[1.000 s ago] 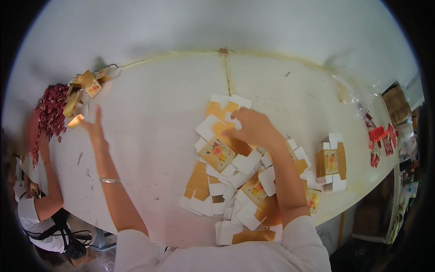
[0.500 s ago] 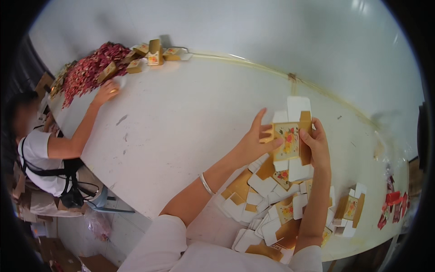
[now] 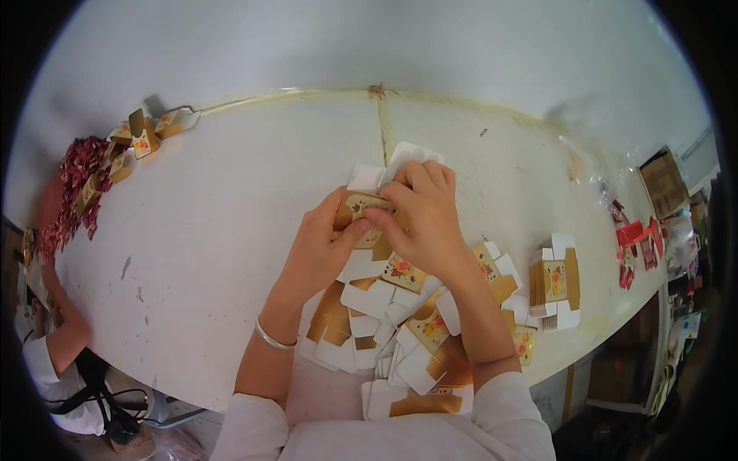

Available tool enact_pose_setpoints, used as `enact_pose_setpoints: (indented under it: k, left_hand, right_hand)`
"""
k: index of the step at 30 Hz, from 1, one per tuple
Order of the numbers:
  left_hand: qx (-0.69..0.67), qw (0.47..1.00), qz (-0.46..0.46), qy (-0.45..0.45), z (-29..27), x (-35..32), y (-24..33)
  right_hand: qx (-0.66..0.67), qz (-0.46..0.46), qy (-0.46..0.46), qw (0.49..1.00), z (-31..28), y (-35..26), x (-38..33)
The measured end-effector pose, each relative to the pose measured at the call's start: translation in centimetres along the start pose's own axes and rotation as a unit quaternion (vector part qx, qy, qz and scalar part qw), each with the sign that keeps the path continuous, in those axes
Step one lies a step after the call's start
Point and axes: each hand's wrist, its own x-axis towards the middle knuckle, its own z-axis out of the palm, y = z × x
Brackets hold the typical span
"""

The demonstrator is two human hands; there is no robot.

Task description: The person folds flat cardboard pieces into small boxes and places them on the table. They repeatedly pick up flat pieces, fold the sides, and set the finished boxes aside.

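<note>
A gold and white folding carton (image 3: 364, 204) with a printed flower panel is held between my two hands, its white flaps standing up at the far side. My left hand (image 3: 314, 244) grips its left edge, thumb on the printed face. My right hand (image 3: 424, 217) closes over its right side, fingers bent on the white flap and thumb near the panel's middle. My fingers cover much of the carton. Just below my hands, a loose pile of flattened cartons (image 3: 429, 332) spreads over the white table (image 3: 207, 230), partly hidden by my right forearm.
A neat stack of flat cartons (image 3: 555, 281) lies right of the pile. Red packets (image 3: 638, 235) and clear plastic sit at the far right. At far left are a heap of dark red sachets (image 3: 75, 180), several formed boxes (image 3: 143, 135) and a co-worker's arm (image 3: 69, 326).
The view has turned right, so the co-worker sits farther left. My left hand, formerly spread, now grips the carton. My right hand has moved over its flap, and the carton appears tilted.
</note>
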Motion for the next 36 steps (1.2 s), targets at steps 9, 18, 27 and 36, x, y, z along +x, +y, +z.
enact_pose_setpoints:
  k: [9, 18, 27, 36]
  left_hand:
    - [-0.303, 0.917, -0.051, -0.253, -1.4, -0.1, -0.3]
    - [-0.207, 0.978, -0.025, 0.019, 0.5, -0.2, 0.9]
    - [-0.122, 0.981, 0.149, 0.008, 0.2, 0.1, 0.2]
    - [-0.082, 0.988, 0.125, 0.036, 0.2, 0.1, 0.2]
  right_hand:
    - [0.336, -0.092, 0.087, 0.933, 0.7, -0.5, 0.0]
    - [0.656, 0.139, 0.136, 0.730, 0.6, -1.5, 0.4]
    - [0.749, 0.178, 0.075, 0.634, 0.7, -0.4, -0.5]
    - [0.757, 0.220, 0.025, 0.615, 0.6, 0.3, -0.2]
